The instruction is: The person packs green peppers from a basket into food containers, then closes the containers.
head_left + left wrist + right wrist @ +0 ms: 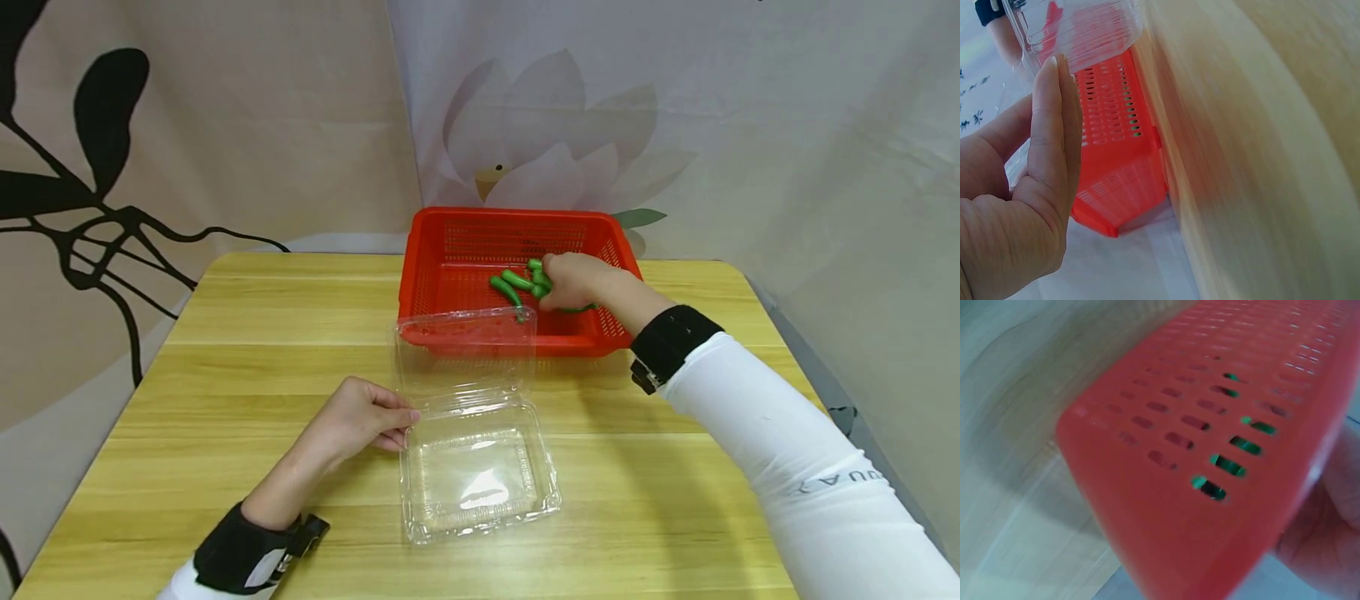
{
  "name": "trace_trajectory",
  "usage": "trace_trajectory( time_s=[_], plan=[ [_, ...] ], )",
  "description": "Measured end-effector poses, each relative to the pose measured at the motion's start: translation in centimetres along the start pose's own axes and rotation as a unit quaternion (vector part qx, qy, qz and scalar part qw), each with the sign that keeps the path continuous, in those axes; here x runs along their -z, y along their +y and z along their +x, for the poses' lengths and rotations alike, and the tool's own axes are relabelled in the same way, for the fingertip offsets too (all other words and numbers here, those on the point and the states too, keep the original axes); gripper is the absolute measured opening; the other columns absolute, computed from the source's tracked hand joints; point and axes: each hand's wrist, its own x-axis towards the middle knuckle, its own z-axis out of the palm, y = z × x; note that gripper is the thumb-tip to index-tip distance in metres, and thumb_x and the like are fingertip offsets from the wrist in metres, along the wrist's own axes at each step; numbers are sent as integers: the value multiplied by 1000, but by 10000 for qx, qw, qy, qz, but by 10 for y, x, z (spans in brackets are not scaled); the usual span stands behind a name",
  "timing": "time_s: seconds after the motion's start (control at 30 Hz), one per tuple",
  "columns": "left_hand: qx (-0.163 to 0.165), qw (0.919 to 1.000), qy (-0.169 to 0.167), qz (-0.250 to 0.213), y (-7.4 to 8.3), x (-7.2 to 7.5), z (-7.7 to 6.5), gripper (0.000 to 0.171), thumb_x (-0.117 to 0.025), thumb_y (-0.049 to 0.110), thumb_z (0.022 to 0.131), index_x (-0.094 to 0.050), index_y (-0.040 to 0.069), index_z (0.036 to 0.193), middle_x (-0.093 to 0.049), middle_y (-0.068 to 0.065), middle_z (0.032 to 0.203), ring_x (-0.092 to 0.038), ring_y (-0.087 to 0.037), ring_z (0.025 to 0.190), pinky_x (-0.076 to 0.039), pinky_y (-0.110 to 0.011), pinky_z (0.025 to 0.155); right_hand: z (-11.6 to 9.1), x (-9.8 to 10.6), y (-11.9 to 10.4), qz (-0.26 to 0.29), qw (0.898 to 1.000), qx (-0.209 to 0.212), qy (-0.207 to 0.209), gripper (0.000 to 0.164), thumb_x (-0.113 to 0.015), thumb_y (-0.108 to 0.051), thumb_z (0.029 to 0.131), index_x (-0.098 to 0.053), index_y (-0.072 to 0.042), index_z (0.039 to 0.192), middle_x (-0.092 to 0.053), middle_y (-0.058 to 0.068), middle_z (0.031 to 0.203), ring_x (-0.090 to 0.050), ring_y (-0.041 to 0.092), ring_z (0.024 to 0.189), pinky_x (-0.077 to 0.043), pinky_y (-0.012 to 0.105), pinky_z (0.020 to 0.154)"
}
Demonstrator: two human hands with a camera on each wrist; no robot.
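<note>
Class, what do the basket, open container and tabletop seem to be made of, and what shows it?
Tabletop: wood or wood-look laminate, streaked with grain; I cannot tell which.
Red basket: likely moulded plastic, smooth, with slots through its walls.
Open container: probably thin, glossy clear plastic; the tabletop shows through.

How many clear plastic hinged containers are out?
1: the clear plastic hinged container lies open on the yellow wooden table, in front of the red perforated plastic basket, the left hand at its left edge. A nested second could be hidden.
</note>
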Motion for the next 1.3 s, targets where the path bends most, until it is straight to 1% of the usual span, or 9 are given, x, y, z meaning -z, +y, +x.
trace_trajectory(
  time_s=[0.1,0.17,0.27,0.37,0.63,0.8,1.03,1.3],
  plan=[
    [2,10000,-12,3,1,0,-1,18,-74,0,96,-73,-15,106,-74,-22,83,-71,-21,66,-68,-38,68,-8,5,2,215,9994,53,250,45,-78,-31,92,-57,-2,118,-58,10,94,-54,27,87,-45,36,74],
    [6,10000,-14,13,2,0,-2,18,-74,0,96,-73,-15,106,-74,-22,83,-71,-21,67,-68,-38,68,-13,8,3,324,9987,67,386,49,-79,-31,91,-57,-1,123,-60,10,97,-55,27,89,-47,36,76],
    [23,10000,-17,51,3,0,-3,18,-75,0,96,-74,-15,106,-74,-22,83,-71,-21,67,-68,-38,68,-19,12,4,423,9979,56,495,54,-80,-32,91,-57,0,128,-63,10,101,-56,28,91,-49,38,79],
    [23,10000,-10,90,3,0,-3,18,-75,1,96,-74,-14,106,-74,-21,83,-72,-21,67,-68,-38,67,-24,15,7,445,9973,52,581,56,-79,-33,91,-56,0,130,-64,10,101,-57,28,92,-50,39,80],
    [0,10000,-32,78,-1,1,-1,18,-76,2,96,-75,-13,105,-74,-21,83,-72,-21,67,-68,-38,67,-35,20,6,552,9950,165,817,52,-79,-34,92,-56,-4,127,-65,7,93,-59,25,86,-50,36,73],
    [32,10000,-17,74,0,1,-1,17,-75,2,96,-75,-13,105,-74,-21,84,-72,-22,67,-67,-36,66,-43,23,4,616,9924,249,1032,52,-78,-32,92,-57,-2,128,-64,9,97,-59,25,89,-52,37,75],
    [46,10000,-28,69,1,2,-1,17,-75,1,96,-75,-13,105,-74,-21,83,-73,-22,67,-67,-36,67,-49,27,4,669,9901,286,1198,56,-80,-34,91,-57,-1,131,-65,11,102,-60,25,91,-53,38,77],
    [62,10000,-6,78,0,4,0,17,-75,1,96,-75,-13,105,-74,-21,83,-72,-21,67,-67,-37,67,-54,31,0,675,9880,366,1344,57,-80,-35,91,-57,-2,131,-66,10,100,-61,25,89,-53,38,76]
  ],
)
